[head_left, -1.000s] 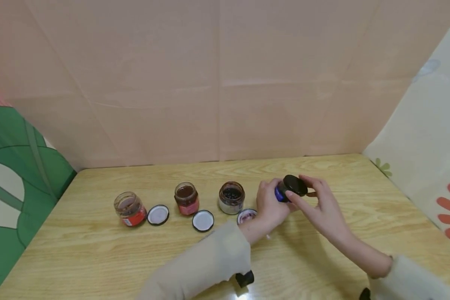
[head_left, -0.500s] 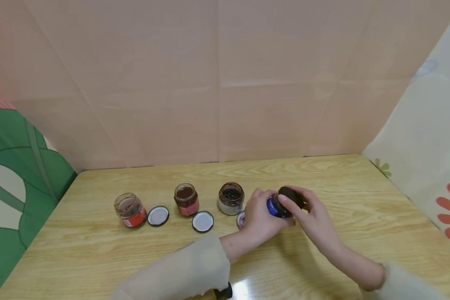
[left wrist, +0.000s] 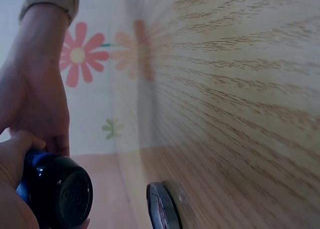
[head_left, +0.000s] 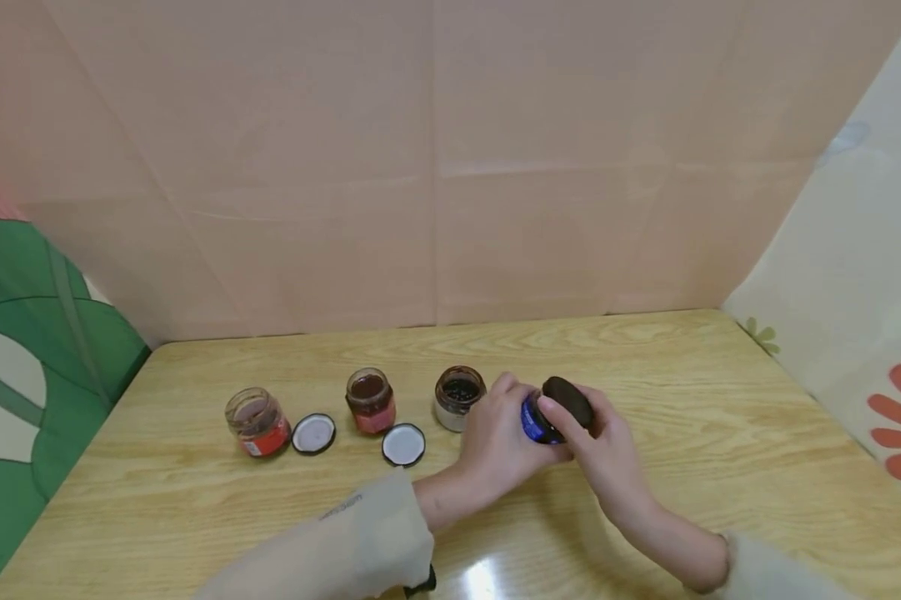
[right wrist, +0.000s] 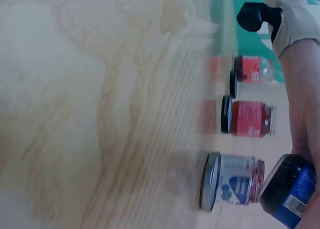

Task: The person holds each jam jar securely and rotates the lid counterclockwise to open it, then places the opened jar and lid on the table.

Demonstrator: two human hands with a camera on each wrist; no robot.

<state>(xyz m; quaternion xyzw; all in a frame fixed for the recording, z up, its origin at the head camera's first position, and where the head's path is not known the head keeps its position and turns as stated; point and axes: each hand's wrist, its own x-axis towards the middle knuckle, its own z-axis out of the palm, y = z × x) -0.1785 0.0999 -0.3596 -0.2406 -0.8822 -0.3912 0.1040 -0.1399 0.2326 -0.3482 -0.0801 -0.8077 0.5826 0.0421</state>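
My left hand [head_left: 495, 437] grips a dark jar with a blue label [head_left: 538, 421], holding it tilted above the table. The fingers and thumb of my right hand [head_left: 608, 458] are curled round its black lid [head_left: 568, 402]; whether the lid is loose cannot be seen. Just left of my left hand stands an uncovered jar of dark jam [head_left: 453, 400]. Its upturned lid is hidden from the head view, but the left wrist view has that lid [left wrist: 162, 209] on the table. The held jar's dark base [left wrist: 72, 194] also faces that camera.
Farther left stand two more uncovered jars, a pink-labelled jar [head_left: 371, 402] and a red-labelled jar [head_left: 258, 422]. Beside them lie one upturned lid [head_left: 403, 445] and another upturned lid [head_left: 314, 434]. A pinkish cloth [head_left: 435, 167] hangs behind the wooden table [head_left: 195, 517].
Both hands have moved left and slightly down with the blue-labelled jar. The right hand has closed farther over the lid. The nearest upturned lid has become covered by the left hand.
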